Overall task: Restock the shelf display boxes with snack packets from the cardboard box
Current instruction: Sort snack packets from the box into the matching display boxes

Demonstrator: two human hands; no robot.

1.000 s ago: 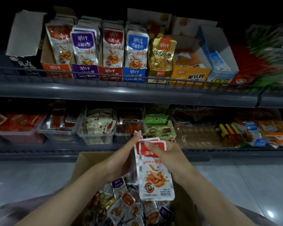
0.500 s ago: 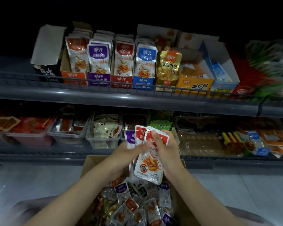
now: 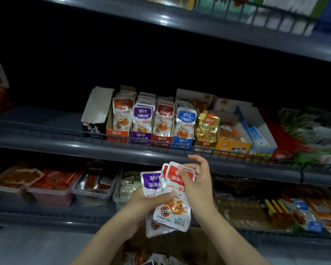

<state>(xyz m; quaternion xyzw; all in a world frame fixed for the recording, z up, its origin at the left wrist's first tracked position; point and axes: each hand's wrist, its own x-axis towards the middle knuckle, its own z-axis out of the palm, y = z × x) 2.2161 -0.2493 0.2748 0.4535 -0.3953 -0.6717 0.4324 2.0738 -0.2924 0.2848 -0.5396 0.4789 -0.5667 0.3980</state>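
Both my hands hold a fanned stack of snack packets in front of the lower shelf. My left hand (image 3: 141,202) grips the stack from the left, thumb across the front, with a purple-topped packet (image 3: 151,182) at the back. My right hand (image 3: 198,185) pinches the red-topped packets (image 3: 177,205) at their upper right. On the middle shelf stand the display boxes: orange (image 3: 117,135), purple (image 3: 140,137), red (image 3: 161,140) and blue (image 3: 182,143), each packed with upright packets. The cardboard box (image 3: 180,247) with loose packets sits at the bottom edge.
A wire rail (image 3: 227,152) runs along the middle shelf's front. Right of the display boxes are a gold packet (image 3: 207,128), a yellow box (image 3: 232,145) and a blue-white box (image 3: 260,134). Clear plastic tubs (image 3: 96,190) line the lower shelf. Another shelf (image 3: 218,25) hangs overhead.
The view has tilted upward, so the shelves sit lower in frame and most of the cardboard box has dropped out of sight. The packets have risen higher and fanned out, showing the purple one.
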